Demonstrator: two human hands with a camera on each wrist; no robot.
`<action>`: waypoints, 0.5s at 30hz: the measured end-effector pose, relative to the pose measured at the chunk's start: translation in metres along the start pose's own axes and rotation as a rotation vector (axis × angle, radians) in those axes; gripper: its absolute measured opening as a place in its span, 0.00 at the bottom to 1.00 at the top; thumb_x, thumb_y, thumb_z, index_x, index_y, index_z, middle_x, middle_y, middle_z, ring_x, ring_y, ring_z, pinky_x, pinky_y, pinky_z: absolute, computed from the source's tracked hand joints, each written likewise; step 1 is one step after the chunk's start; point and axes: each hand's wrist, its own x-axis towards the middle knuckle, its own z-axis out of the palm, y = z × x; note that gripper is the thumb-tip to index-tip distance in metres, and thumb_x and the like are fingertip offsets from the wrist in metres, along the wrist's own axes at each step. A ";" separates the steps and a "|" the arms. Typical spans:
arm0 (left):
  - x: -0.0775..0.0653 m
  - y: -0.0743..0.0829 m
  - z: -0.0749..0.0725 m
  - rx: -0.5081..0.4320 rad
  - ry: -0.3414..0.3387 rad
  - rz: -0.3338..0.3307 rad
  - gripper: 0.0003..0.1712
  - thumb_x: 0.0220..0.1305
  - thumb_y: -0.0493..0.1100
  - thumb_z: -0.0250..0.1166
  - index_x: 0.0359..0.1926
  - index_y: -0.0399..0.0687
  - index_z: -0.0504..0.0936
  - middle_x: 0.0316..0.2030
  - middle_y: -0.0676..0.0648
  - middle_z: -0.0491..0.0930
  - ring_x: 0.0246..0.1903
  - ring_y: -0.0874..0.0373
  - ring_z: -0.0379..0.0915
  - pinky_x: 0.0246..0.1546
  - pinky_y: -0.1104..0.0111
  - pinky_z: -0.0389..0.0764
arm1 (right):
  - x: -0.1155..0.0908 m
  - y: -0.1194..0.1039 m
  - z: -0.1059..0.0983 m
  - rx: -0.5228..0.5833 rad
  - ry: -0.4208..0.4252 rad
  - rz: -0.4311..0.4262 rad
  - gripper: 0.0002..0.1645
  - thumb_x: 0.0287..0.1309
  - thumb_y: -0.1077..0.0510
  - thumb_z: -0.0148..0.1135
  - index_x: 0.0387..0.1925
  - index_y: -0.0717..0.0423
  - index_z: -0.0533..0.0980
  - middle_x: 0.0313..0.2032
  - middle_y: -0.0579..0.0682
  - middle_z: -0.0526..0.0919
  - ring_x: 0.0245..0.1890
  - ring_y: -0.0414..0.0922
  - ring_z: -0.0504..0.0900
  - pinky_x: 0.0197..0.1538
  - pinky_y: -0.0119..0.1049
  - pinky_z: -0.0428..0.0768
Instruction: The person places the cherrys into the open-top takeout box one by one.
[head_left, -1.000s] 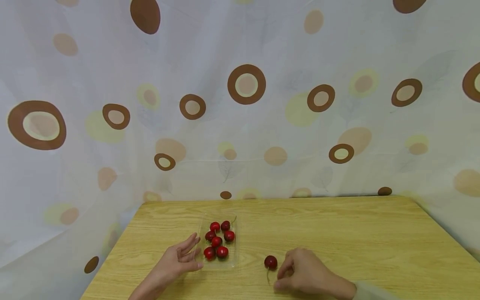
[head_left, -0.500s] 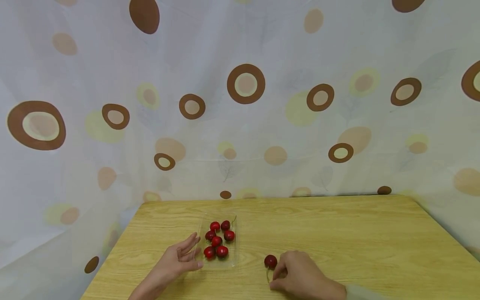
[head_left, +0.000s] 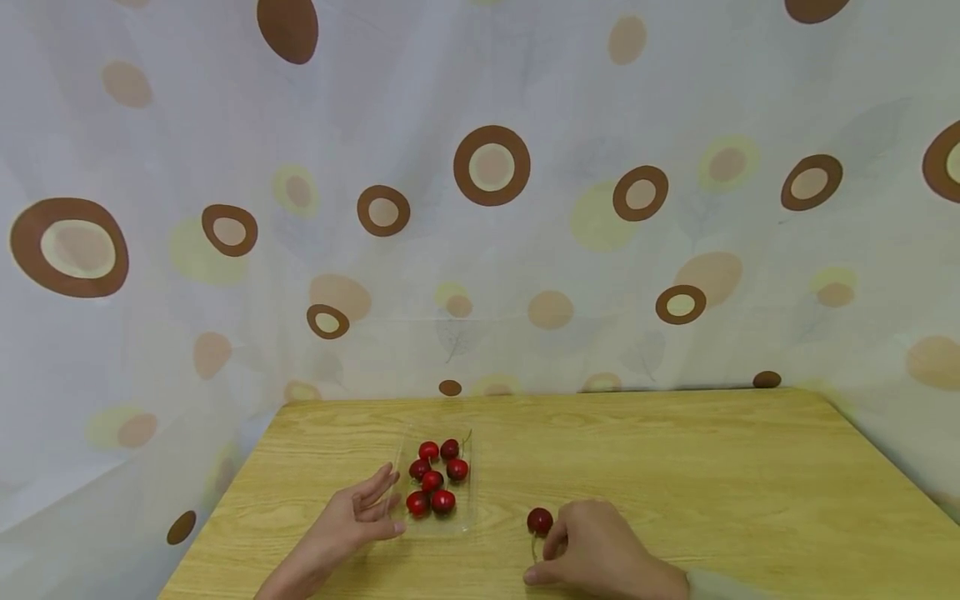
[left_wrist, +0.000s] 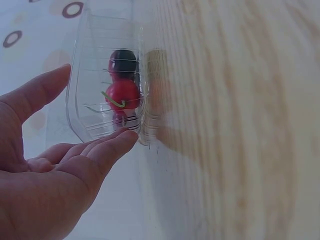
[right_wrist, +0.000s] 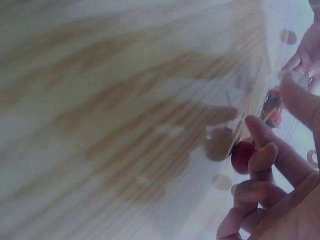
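Observation:
A clear plastic tray (head_left: pixel 467 528) with several red and dark-red cherries (head_left: pixel 443 502) stands left of centre on the table. Beside its near left corner is my left hand (head_left: pixel 347 518), thumb and fingers spread and fingertips right at the tray's wall, as the left wrist view shows with the tray's ribbed side (left_wrist: pixel 102 32). One loose dark cherry (head_left: pixel 539 521) lies on the table to the right of the tray, stem toward me. My right hand (head_left: pixel 594 546) is just right of it, thumb by the stem. In the right wrist view a gap separates thumb and index finger beside the cherry (right_wrist: pixel 242 156).
The wood-grain table (head_left: pixel 697 475) stretches far to the right and behind the tray. A pale curtain (head_left: pixel 420 358) printed with brown rings and ovals encloses its back and sides.
My right hand has moved left, close to the loose cherry, and its thumb now reaches out by the stem. The left hand, tray and cherries stay put.

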 end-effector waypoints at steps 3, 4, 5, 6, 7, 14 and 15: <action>0.000 0.000 0.000 -0.003 0.002 -0.004 0.55 0.70 0.36 0.71 0.82 0.28 0.43 0.78 0.26 0.46 0.74 0.29 0.53 0.62 0.58 0.80 | 0.004 0.000 0.004 -0.054 0.032 -0.034 0.14 0.47 0.39 0.85 0.19 0.37 0.88 0.22 0.29 0.79 0.24 0.32 0.74 0.29 0.33 0.75; 0.000 0.000 0.000 -0.002 0.002 -0.006 0.55 0.70 0.36 0.71 0.82 0.28 0.42 0.78 0.27 0.46 0.74 0.29 0.53 0.62 0.58 0.80 | 0.004 0.000 0.006 -0.064 0.042 -0.048 0.14 0.47 0.41 0.85 0.18 0.36 0.87 0.21 0.28 0.78 0.24 0.31 0.74 0.29 0.32 0.75; 0.000 0.000 0.000 -0.001 0.001 -0.009 0.55 0.70 0.36 0.71 0.82 0.28 0.42 0.78 0.27 0.46 0.74 0.29 0.53 0.62 0.57 0.79 | 0.005 0.001 0.006 -0.067 0.054 -0.067 0.13 0.47 0.43 0.85 0.18 0.37 0.87 0.21 0.28 0.79 0.23 0.31 0.73 0.29 0.32 0.74; 0.000 0.000 0.000 -0.001 -0.001 -0.011 0.55 0.70 0.36 0.71 0.82 0.28 0.42 0.79 0.27 0.46 0.74 0.29 0.52 0.62 0.57 0.79 | 0.006 0.002 0.007 -0.067 0.065 -0.083 0.13 0.48 0.45 0.85 0.17 0.37 0.87 0.20 0.27 0.79 0.23 0.30 0.73 0.29 0.32 0.75; 0.000 0.000 0.000 0.002 -0.002 -0.012 0.55 0.71 0.37 0.71 0.82 0.29 0.42 0.79 0.27 0.46 0.74 0.29 0.53 0.63 0.57 0.79 | 0.006 0.003 0.006 -0.070 0.076 -0.091 0.12 0.48 0.46 0.85 0.18 0.38 0.87 0.21 0.27 0.79 0.23 0.30 0.73 0.29 0.32 0.75; 0.001 0.001 -0.001 -0.001 -0.007 -0.012 0.55 0.71 0.36 0.71 0.82 0.29 0.42 0.79 0.27 0.46 0.75 0.29 0.52 0.62 0.57 0.79 | 0.004 0.017 -0.005 -0.016 0.089 -0.080 0.07 0.51 0.53 0.84 0.24 0.45 0.90 0.27 0.33 0.85 0.26 0.30 0.77 0.28 0.31 0.78; 0.001 0.001 -0.001 -0.001 -0.007 -0.011 0.55 0.71 0.36 0.71 0.82 0.29 0.42 0.79 0.26 0.45 0.75 0.29 0.52 0.62 0.57 0.79 | 0.004 0.020 -0.007 -0.013 0.087 -0.078 0.06 0.52 0.54 0.84 0.24 0.45 0.91 0.27 0.35 0.86 0.26 0.31 0.77 0.28 0.32 0.79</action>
